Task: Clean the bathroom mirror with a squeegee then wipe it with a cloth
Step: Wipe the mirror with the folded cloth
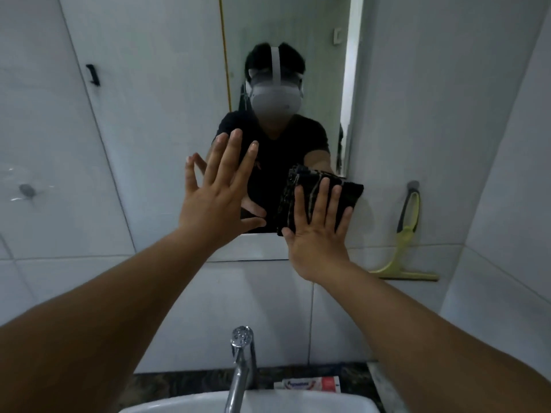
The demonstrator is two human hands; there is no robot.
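The right hand (317,225) lies flat, fingers spread, pressing a folded dark cloth (320,201) against the lower right corner of the mirror (283,40). The left hand (219,195) is open, fingers splayed, palm to the glass just left of the cloth, holding nothing. Right of the right hand, a yellow-green squeegee (404,251) hangs from a wall hook (413,185), well apart from both hands. Below the forearms stand a chrome faucet (240,368) and a toothpaste tube (310,385). The cloth shows pale stripes.
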